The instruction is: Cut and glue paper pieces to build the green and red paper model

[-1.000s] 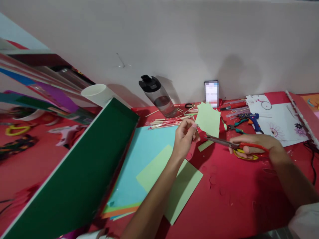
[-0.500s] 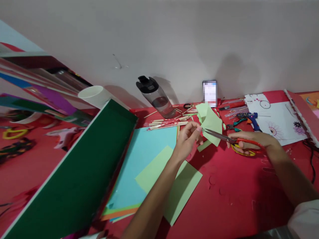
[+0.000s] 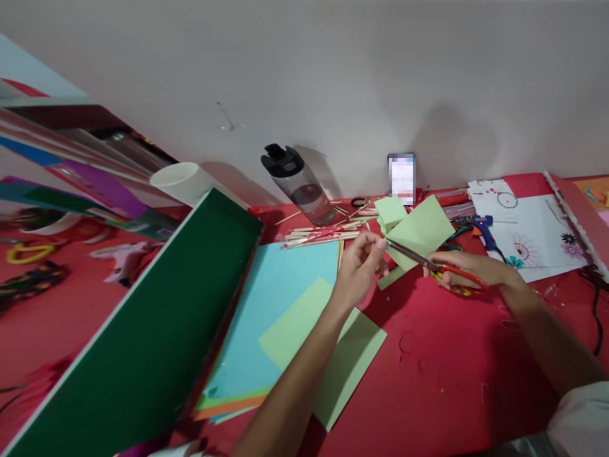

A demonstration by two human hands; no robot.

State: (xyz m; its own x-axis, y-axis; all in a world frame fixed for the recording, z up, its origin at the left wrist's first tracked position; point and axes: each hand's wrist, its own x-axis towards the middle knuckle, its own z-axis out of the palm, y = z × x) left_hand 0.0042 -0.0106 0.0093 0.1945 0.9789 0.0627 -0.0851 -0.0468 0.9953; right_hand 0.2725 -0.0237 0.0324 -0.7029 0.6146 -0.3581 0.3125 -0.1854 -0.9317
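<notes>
Between thumb and fingers, my left hand pinches the near-left corner of a light green paper sheet. My right hand grips scissors with red and yellow handles. The scissor blades lie across the paper, their tips close to my left thumb, and look nearly closed. A narrow strip of the same green paper hangs below the blades. Behind the sheet is a small stack of light green paper pieces. Some fingers of both hands are hidden.
A dark green board slants up on the left, beside blue paper and loose green sheets. A water bottle, wooden sticks and a phone stand or lie toward the wall. A blue glue gun lies right.
The scissors and my right hand have shifted slightly left, and the blades have closed further. The green sheet, curved before, now spreads flatter toward the right. My left hand stays nearly in place.
</notes>
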